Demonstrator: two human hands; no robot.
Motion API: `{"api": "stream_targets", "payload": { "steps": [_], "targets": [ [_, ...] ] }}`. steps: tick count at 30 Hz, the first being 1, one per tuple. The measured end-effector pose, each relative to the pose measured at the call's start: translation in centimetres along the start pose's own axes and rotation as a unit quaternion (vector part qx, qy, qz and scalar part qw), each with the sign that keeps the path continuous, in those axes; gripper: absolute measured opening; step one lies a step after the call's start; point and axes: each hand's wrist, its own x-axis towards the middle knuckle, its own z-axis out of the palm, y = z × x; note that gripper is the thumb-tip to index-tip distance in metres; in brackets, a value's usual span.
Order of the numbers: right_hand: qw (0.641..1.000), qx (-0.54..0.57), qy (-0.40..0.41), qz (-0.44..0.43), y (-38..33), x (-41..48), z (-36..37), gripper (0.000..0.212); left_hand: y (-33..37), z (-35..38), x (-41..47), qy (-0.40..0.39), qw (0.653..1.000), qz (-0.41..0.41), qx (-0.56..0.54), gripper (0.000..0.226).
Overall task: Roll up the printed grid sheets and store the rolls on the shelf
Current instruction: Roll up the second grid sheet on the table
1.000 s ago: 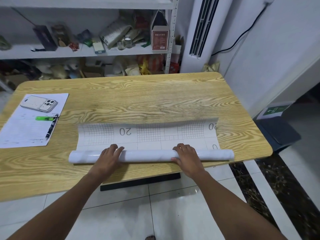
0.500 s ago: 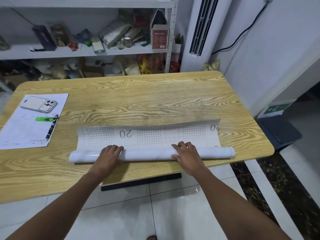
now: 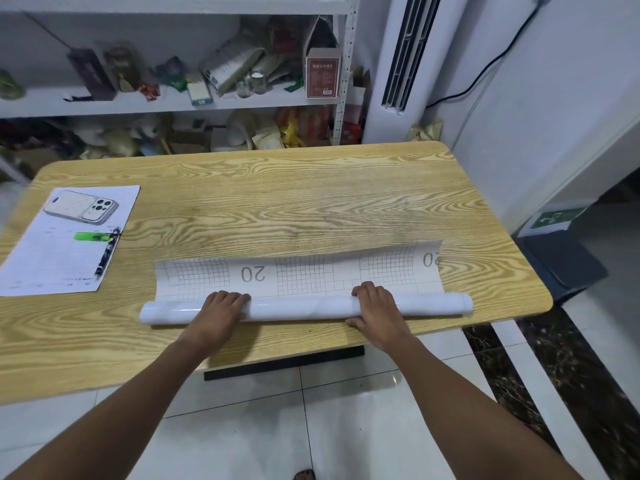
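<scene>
Left hand (image 3: 221, 311) and right hand (image 3: 377, 308) curl over the glossy white roll (image 3: 304, 306), now rolled slightly farther; less flat grid sheet (image 3: 304, 273) remains on the wood-grain bench (image 3: 311, 202).

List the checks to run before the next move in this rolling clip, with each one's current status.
1. Both hands on the roll: ok; left hand and right hand curl over it.
2. Rolling finished: not ok; a flat strip of the sheet lies beyond the roll.
3. Table ahead of the strip: ok; bare wood.
4. Roll ends even: cannot tell.
5. Phone, highlighter and pen apart from the roll: ok; they lie on a paper at the left.
6. Room on the shelf: cannot tell; what shows is cluttered.
</scene>
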Motion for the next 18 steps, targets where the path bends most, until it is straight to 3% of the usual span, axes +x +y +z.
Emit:
{"api": "stream_targets", "payload": {
  "steps": [8,18],
  "targets": [
    [1.000,-0.002,-0.002,0.002,0.13,0.11,-0.04,0.053,0.79,0.20,-0.24,-0.001,0.998,-0.039,-0.052,0.053],
    [1.000,-0.025,0.008,0.003,0.31,0.27,0.07,0.045,0.22,0.50,0.09,0.044,0.997,0.047,-0.040,0.077]
  ]
}}
